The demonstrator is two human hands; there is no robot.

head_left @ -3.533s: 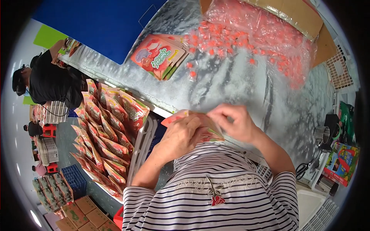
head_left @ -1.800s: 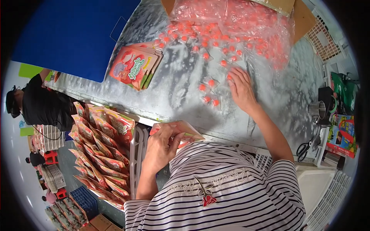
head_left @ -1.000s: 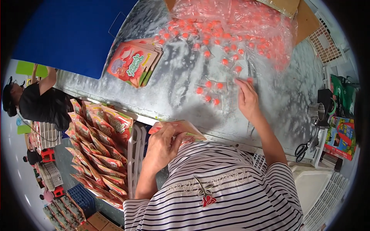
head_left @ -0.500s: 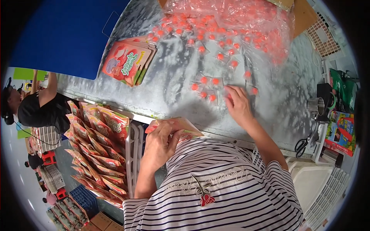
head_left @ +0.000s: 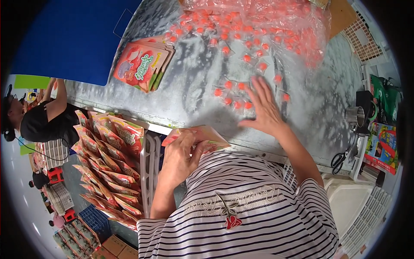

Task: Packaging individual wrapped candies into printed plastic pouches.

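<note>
My left hand (head_left: 182,154) is closed on a red and pink candy pouch (head_left: 211,134) at the table's near edge. Over the table my right hand (head_left: 266,110) is spread, with nothing in it. Just left of its fingers lies a small group of clear-wrapped red candies (head_left: 228,101). More single candies (head_left: 263,66) lie past the fingertips, toward a large heap of wrapped candies (head_left: 258,17) in clear plastic at the far side. A stack of flat pouches (head_left: 144,64) rests on the table at the far left.
On my left a crate (head_left: 151,172) holds rows of filled pouches (head_left: 110,159). A blue panel (head_left: 69,39) stands at the far left, with a co-worker (head_left: 43,116) near it. Scissors (head_left: 339,162) and a metal cup (head_left: 354,115) are at the right.
My right hand has opened and spread its fingers. Another candy now lies in the small group beside it. My left hand still holds the pouch in nearly the same place.
</note>
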